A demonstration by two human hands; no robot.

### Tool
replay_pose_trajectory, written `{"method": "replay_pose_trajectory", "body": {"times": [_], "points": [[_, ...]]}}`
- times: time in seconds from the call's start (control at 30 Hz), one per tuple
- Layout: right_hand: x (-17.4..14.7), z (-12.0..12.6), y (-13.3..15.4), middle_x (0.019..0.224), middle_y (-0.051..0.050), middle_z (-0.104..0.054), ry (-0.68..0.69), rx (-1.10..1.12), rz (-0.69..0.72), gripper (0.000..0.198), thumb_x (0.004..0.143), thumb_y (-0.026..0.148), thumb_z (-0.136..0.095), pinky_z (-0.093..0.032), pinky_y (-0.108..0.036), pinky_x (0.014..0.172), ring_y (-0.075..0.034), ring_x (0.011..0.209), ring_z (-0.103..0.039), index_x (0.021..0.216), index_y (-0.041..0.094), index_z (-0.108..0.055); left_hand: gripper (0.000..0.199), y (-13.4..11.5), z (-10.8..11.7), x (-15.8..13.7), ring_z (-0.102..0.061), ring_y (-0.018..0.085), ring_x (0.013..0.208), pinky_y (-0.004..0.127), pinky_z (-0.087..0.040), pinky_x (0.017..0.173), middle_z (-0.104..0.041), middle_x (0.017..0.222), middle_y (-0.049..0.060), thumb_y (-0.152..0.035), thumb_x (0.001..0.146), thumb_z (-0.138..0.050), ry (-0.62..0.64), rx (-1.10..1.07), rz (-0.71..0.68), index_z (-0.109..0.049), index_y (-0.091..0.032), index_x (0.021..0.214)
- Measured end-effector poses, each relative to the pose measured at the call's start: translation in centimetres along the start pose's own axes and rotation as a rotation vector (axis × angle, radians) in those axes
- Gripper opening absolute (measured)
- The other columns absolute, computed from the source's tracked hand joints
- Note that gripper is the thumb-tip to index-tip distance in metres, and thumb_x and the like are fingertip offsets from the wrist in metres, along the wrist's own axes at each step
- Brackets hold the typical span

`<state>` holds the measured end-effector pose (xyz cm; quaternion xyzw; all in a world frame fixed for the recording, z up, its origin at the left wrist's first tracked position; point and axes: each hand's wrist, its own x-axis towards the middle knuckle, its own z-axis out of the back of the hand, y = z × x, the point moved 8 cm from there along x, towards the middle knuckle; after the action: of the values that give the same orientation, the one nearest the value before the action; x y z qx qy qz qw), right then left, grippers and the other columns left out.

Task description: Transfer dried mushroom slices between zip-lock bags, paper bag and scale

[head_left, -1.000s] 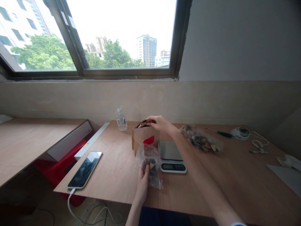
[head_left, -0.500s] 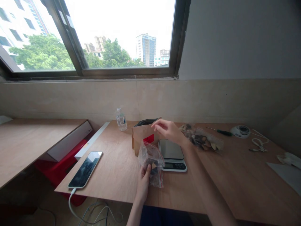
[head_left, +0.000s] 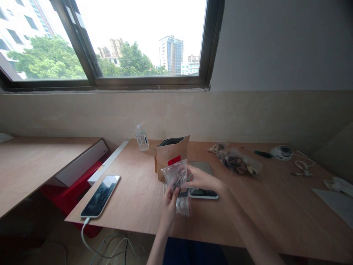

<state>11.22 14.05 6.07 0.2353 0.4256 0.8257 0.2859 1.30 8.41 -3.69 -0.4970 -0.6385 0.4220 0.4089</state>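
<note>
My left hand [head_left: 170,198] is closed on a clear zip-lock bag [head_left: 173,173] with dark pieces inside. The fingers of my right hand [head_left: 197,177] grip the right side of the same bag, near its upper part. Just behind the bag stands an open brown paper pouch [head_left: 172,151] with a red label. A kitchen scale [head_left: 206,194] with a metal plate lies under and beside my right hand, which hides part of it. The bag's red-striped zip edge hangs low, above the table.
Two clear bags of dried pieces [head_left: 239,162] lie to the right, near a screwdriver [head_left: 263,154], a white dome camera [head_left: 281,152] and a white cable [head_left: 302,169]. On the left are a charging phone [head_left: 100,197] and a water bottle [head_left: 142,139].
My right hand has come down from beside the paper pouch's top and taken hold of the zip-lock bag. My left hand keeps its grip on the bag.
</note>
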Motion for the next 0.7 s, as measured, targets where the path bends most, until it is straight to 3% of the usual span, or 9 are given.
{"method": "replay_pose_trajectory", "body": {"times": [0.13, 0.3, 0.53, 0.7], "points": [[0.1, -0.3, 0.4, 0.101, -0.004, -0.065, 0.022, -0.025, 0.021, 0.029, 0.072, 0.021, -0.068, -0.047, -0.03, 0.08, -0.02, 0.091, -0.059, 0.1, 0.019, -0.064, 0.044, -0.4, -0.3, -0.1, -0.052, 0.027, 0.118, 0.037, -0.041, 0.098, -0.059, 0.125, 0.008, -0.041, 0.081, -0.059, -0.006, 0.02, -0.006, -0.057, -0.023, 0.122], [0.1, 0.5, 0.4, 0.089, -0.003, -0.066, -0.151, -0.012, 0.01, 0.015, 0.076, 0.02, -0.062, -0.047, -0.027, 0.071, -0.017, 0.079, -0.059, 0.091, 0.017, -0.065, 0.049, -0.9, 0.0, -0.1, -0.056, 0.026, 0.113, 0.037, -0.043, 0.096, -0.064, 0.117, 0.007, -0.04, 0.08, -0.061, -0.084, -0.012, 0.005, -0.052, -0.023, 0.125], [0.1, -0.9, -0.2, 0.082, -0.002, -0.069, -0.082, 0.034, -0.067, 0.013, 0.072, 0.019, -0.063, -0.047, -0.026, 0.067, -0.016, 0.073, -0.061, 0.084, 0.016, -0.067, 0.043, -1.3, -0.2, -0.2, -0.059, 0.025, 0.107, 0.035, -0.046, 0.092, -0.065, 0.116, 0.008, -0.04, 0.081, -0.06, -0.066, 0.021, 0.025, -0.059, -0.021, 0.119], [0.4, 1.1, -0.1, 0.077, -0.002, -0.068, -0.176, 0.098, -0.039, 0.011, 0.072, 0.017, -0.059, -0.048, -0.025, 0.066, -0.015, 0.071, -0.062, 0.079, 0.017, -0.068, 0.043, -0.8, 0.1, -0.3, -0.056, 0.027, 0.113, 0.036, -0.042, 0.096, -0.064, 0.118, 0.007, -0.04, 0.08, -0.061, -0.076, -0.034, 0.059, -0.06, -0.021, 0.118]]}}
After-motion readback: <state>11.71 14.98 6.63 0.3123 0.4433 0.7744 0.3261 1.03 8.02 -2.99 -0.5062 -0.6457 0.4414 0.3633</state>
